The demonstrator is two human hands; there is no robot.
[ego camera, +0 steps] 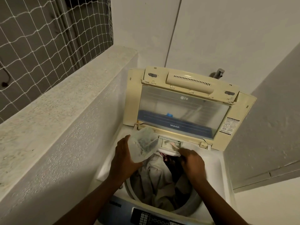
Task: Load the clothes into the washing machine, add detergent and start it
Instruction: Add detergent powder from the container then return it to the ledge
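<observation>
A top-loading washing machine (215, 172) stands below me with its yellowed lid (183, 109) raised against the back wall. Grey and dark clothes (162, 181) fill the drum. My left hand (125, 156) grips a translucent detergent container (143, 145), tilted toward the back rim. My right hand (193, 161) holds the front edge of the white detergent drawer (170, 147), which is pulled out over the drum at the back. The container's mouth is close to the drawer; whether anything is pouring is not visible.
The control panel (151, 218) with buttons runs along the near edge. A rough concrete ledge (65, 101) rises on the left, with white netting (40, 34) above it. A tap (217, 73) sticks out behind the lid. A grey wall closes in on the right.
</observation>
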